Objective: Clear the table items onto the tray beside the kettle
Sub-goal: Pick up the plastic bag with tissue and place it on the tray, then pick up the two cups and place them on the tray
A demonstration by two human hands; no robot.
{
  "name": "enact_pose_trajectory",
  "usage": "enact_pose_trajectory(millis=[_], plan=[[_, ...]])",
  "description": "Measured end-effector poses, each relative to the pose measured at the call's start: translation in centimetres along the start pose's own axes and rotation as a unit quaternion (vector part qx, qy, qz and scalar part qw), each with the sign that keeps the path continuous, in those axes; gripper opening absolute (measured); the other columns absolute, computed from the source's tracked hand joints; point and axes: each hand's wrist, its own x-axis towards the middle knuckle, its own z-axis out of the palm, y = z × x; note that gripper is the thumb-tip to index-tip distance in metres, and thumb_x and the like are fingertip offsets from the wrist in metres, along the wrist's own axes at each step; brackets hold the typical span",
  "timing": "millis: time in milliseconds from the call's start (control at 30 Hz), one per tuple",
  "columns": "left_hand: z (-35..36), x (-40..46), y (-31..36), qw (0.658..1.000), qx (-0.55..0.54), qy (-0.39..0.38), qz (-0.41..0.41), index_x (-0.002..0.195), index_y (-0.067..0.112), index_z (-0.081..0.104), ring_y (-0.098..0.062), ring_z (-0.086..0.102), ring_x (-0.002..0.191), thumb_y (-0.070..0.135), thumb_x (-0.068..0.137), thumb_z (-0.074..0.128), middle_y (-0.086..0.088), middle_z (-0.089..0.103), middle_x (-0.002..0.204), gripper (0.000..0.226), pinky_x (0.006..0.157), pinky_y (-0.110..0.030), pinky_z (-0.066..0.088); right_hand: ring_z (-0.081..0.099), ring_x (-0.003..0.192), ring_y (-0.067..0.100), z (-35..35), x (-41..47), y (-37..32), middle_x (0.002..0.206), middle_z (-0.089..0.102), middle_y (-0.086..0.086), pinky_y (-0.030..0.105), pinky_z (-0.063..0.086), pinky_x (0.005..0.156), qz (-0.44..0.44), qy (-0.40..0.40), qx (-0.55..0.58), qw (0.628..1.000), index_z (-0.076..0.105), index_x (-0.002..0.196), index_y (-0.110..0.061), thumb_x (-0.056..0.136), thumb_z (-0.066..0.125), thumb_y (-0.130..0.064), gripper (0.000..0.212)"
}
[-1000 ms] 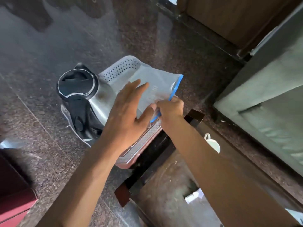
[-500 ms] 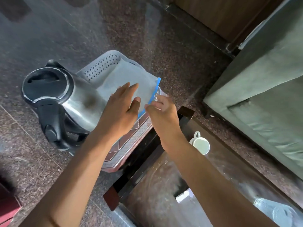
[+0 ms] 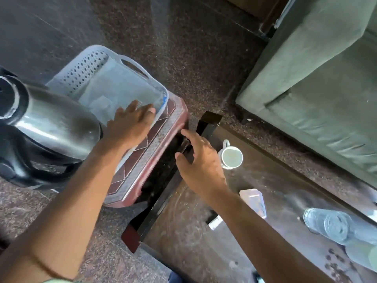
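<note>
A grey perforated tray [image 3: 81, 68] sits on a maroon stool [image 3: 163, 127] beside a steel kettle [image 3: 53, 121]. A clear plastic pouch with a blue edge [image 3: 122, 88] lies flat in the tray. My left hand [image 3: 130, 123] rests palm down on the pouch's near edge, fingers spread. My right hand [image 3: 200, 162] hovers open over the dark table's corner [image 3: 210, 119], holding nothing. On the table stand a white cup [image 3: 231, 157], a small clear lidded box [image 3: 254, 202] and a clear bottle lying on its side [image 3: 334, 225].
A green sofa [image 3: 318, 78] stands to the right, close to the table's far edge. Dark speckled stone floor [image 3: 183, 48] surrounds the stool. Small dark bits [image 3: 334, 266] lie scattered at the table's near right.
The pouch has gone from held above the tray to lying flat inside it. My right hand let go of its blue edge and pulled back towards the table. The view shifted right.
</note>
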Motion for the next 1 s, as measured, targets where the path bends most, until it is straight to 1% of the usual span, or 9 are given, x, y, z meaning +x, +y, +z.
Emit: enact_pose_trajectory(millis=[100, 167, 300, 567, 667, 733, 800, 867, 1000], plan=[[0.1, -1.1, 1.6, 0.999, -0.016, 0.046, 0.009, 0.166, 0.034, 0.047, -0.037, 0.025, 0.169, 0.061, 0.111, 0.024, -0.011, 0.032, 0.181, 0.066, 0.137, -0.057, 0.019, 0.051, 0.142, 0.024, -0.6, -0.8, 1.2, 0.153, 0.058, 0.002, 0.04, 0.043, 0.119, 0.001, 0.006, -0.004, 1.0, 0.047, 0.155, -0.027, 0.099, 0.062, -0.026, 0.059], [0.4, -2.5, 3.2, 0.984, -0.041, 0.163, 0.065, 0.155, 0.016, 0.061, -0.035, 0.048, 0.157, 0.045, 0.11, 0.042, -0.016, 0.056, 0.166, 0.058, 0.132, -0.05, 0.032, 0.052, 0.141, 0.024, -1.3, -1.4, 1.9, 0.152, 0.059, 0.004, 0.042, 0.043, 0.118, -0.005, 0.017, -0.006, 1.0, 0.048, 0.155, -0.025, 0.099, 0.063, -0.024, 0.058], [2.0, -6.7, 6.9, 0.889, -0.149, 0.35, 0.256, 0.139, 0.01, 0.074, -0.016, 0.068, 0.136, 0.013, 0.106, 0.056, -0.002, 0.075, 0.141, 0.037, 0.119, -0.031, 0.05, 0.058, 0.136, 0.027, -4.1, -3.7, 3.3, 0.144, 0.066, 0.006, 0.042, 0.045, 0.115, -0.034, 0.054, -0.015, 0.998, 0.056, 0.151, -0.019, 0.097, 0.068, -0.016, 0.055], [13.4, -14.0, 15.8, 0.868, -0.23, 0.164, 0.409, 0.138, 0.013, 0.073, -0.011, 0.066, 0.139, 0.008, 0.108, 0.057, 0.003, 0.073, 0.143, 0.035, 0.116, -0.039, 0.054, 0.064, 0.124, 0.031, -13.0, -12.3, 13.2, 0.135, 0.071, 0.012, 0.05, 0.052, 0.106, -0.073, 0.232, -0.103, 0.965, 0.065, 0.14, -0.006, 0.089, 0.073, -0.006, 0.051], [18.0, -16.6, 18.9, 0.863, -0.235, 0.12, 0.43, 0.137, 0.022, 0.072, -0.005, 0.066, 0.136, 0.007, 0.107, 0.057, 0.01, 0.072, 0.143, 0.036, 0.115, -0.028, 0.053, 0.062, 0.128, 0.034, -16.9, -16.0, 19.4, 0.14, 0.068, 0.014, 0.049, 0.048, 0.111, -0.041, 0.29, -0.135, 0.947, 0.064, 0.14, -0.007, 0.09, 0.071, -0.01, 0.051], [21.1, -18.6, 20.7, 0.86, -0.265, 0.067, 0.432, 0.138, 0.029, 0.07, -0.007, 0.071, 0.123, 0.007, 0.108, 0.056, 0.015, 0.07, 0.144, 0.04, 0.109, -0.023, 0.055, 0.06, 0.128, 0.033, -19.3, -18.7, 24.0, 0.139, 0.068, 0.014, 0.047, 0.045, 0.113, 0.008, 0.332, -0.144, 0.932, 0.065, 0.139, -0.007, 0.087, 0.069, -0.011, 0.052], [23.9, -20.3, 22.5, 0.859, -0.273, 0.036, 0.432, 0.137, 0.034, 0.07, -0.017, 0.077, 0.102, 0.013, 0.11, 0.055, 0.021, 0.07, 0.145, 0.038, 0.1, -0.034, 0.061, 0.06, 0.128, 0.035, -21.2, -21.2, 28.7, 0.138, 0.068, 0.014, 0.047, 0.044, 0.113, 0.083, 0.369, -0.145, 0.914, 0.064, 0.139, -0.006, 0.086, 0.071, -0.009, 0.053], [26.5, -21.7, 24.1, 0.858, -0.266, 0.028, 0.439, 0.137, 0.031, 0.072, -0.02, 0.079, 0.102, 0.014, 0.11, 0.055, 0.025, 0.07, 0.144, 0.035, 0.098, -0.041, 0.063, 0.058, 0.13, 0.037, -22.2, -23.3, 33.2, 0.139, 0.067, 0.015, 0.049, 0.043, 0.113, 0.169, 0.372, -0.137, 0.902, 0.061, 0.142, -0.005, 0.087, 0.075, -0.009, 0.056], [30.8, -24.2, 27.3, 0.847, -0.266, 0.0, 0.46, 0.14, 0.017, 0.072, -0.004, 0.067, 0.137, 0.006, 0.108, 0.058, 0.019, 0.071, 0.144, 0.037, 0.114, -0.022, 0.052, 0.047, 0.143, 0.035, -22.5, -25.6, 40.4, 0.154, 0.053, 0.014, 0.042, 0.033, 0.119, 0.302, 0.259, -0.107, 0.911, 0.049, 0.153, -0.014, 0.086, 0.082, -0.027, 0.076]])
